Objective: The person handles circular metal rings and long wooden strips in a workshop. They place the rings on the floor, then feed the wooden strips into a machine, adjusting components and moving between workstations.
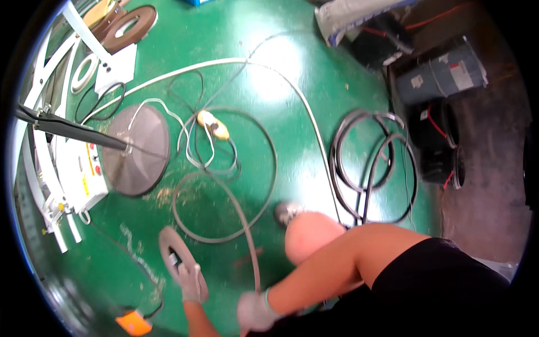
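Observation:
My left hand, in a grey glove, grips a flat grey ring-shaped coil tilted just above the green floor. Lower and to the right, my gloved right hand is closed around a long thin grey strip. The strip rises from that hand and curves into a large loose loop lying on the floor. My bare knee and a shoe are beside the loop.
A white machine with a round grey disc and a black rod stands at left. A yellow plug with white cable, black cable coils, black buckets, a grey box, brown rolls and an orange object surround me.

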Action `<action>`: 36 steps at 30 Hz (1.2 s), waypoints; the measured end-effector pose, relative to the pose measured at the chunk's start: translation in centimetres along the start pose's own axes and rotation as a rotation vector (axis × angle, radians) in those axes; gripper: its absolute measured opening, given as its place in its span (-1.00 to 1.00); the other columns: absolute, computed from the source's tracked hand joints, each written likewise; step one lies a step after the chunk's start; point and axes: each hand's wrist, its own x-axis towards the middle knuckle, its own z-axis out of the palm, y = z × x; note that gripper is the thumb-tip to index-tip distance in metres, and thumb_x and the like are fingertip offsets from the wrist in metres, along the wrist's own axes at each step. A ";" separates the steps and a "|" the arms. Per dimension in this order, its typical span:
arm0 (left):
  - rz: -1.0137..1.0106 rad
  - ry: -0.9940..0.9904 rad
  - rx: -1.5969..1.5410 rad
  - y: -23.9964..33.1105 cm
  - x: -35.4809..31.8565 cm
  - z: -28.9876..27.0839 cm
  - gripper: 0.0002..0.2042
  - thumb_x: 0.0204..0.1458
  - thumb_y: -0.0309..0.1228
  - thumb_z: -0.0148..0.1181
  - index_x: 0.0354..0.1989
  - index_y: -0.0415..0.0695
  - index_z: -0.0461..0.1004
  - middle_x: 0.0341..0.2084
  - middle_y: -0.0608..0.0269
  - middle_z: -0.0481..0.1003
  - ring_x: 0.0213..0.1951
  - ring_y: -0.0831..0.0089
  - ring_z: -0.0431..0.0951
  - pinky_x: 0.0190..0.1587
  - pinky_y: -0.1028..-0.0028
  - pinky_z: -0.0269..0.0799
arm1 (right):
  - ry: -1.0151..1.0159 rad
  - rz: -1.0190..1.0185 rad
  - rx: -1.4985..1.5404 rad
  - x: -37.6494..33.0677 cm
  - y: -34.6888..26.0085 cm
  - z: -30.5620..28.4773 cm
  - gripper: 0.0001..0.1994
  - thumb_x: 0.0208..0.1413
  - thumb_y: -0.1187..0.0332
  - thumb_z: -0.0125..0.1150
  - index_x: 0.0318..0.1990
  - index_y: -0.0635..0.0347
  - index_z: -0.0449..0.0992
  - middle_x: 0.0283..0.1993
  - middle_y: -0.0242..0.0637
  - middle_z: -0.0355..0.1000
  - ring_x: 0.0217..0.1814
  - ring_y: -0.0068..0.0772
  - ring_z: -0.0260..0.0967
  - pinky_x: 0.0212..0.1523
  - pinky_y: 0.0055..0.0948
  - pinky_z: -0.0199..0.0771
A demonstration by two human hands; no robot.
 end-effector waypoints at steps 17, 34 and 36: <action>-0.428 -0.732 0.132 32.0 -31.8 8.5 -0.55 0.35 0.01 0.15 0.02 -0.21 0.46 -0.30 0.25 0.50 -0.28 0.40 0.54 -0.15 0.36 0.51 | 0.709 1.179 0.610 -50.9 -19.1 -8.8 -0.76 0.29 0.17 0.16 0.00 -0.07 0.63 -0.16 -0.11 0.65 -0.06 0.05 0.63 -0.05 -0.02 0.61; -0.026 -0.642 0.785 53.2 -36.0 9.3 -0.54 0.33 -0.03 0.27 -0.06 -0.30 0.54 -0.37 0.17 0.52 -0.33 0.39 0.49 -0.24 0.29 0.43 | -0.331 1.453 0.411 -86.4 -45.1 33.2 -0.83 0.21 0.02 0.34 -0.36 -0.29 0.74 -0.23 -0.60 0.68 -0.13 -0.43 0.69 -0.21 -0.24 0.69; -0.117 -0.633 0.669 54.3 -32.1 8.7 -0.56 0.34 0.00 0.22 -0.07 -0.23 0.53 -0.33 0.18 0.54 -0.28 0.40 0.53 -0.21 0.31 0.47 | -0.034 1.217 0.025 -82.0 -39.2 28.5 -0.88 0.10 0.10 0.37 -0.39 -0.21 0.63 -0.28 -0.56 0.55 -0.04 -0.40 0.60 -0.11 -0.27 0.66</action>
